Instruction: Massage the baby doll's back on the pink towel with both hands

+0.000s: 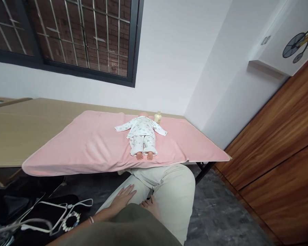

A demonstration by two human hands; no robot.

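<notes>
My left hand (122,198) lies flat on my left thigh, fingers apart, holding nothing. Close to the inner side of my other thigh rests my right hand (151,205), partly hidden by the green shirt; its fingers look slightly curled and what is under them cannot be made out. In front of my knees, a doll (143,131) in white patterned clothes lies on a pink cloth (92,143), its feet towards me. A small pale yellow bottle (157,117) stands beside the doll's head. Neither hand touches these things.
The pink cloth covers part of a light wooden table (28,126) and hangs over its front edge. White cables (59,208) and a bead bracelet (71,221) lie on dark items at the lower left. A barred window is behind, wooden cabinets (279,164) at the right.
</notes>
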